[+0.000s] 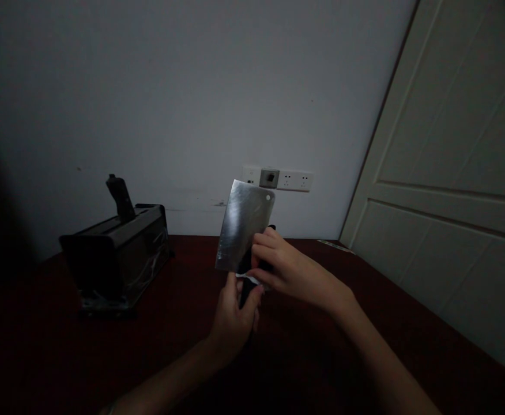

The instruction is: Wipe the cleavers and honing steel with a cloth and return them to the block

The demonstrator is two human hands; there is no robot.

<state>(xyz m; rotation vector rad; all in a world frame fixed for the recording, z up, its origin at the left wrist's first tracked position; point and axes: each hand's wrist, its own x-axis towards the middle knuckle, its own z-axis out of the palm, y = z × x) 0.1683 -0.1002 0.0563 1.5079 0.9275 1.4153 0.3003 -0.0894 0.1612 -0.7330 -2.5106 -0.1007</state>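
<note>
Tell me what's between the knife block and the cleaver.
Nothing: only bare dark red table between knife block and cleaver, in the head view.

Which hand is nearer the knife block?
Left. The left hand grips the cleaver from below, to the right of the block. The right hand is farther right, at the blade's base.

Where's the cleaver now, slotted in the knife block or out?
Out. The left hand and right hand hold the cleaver blade-up, apart from the knife block at left.
</note>
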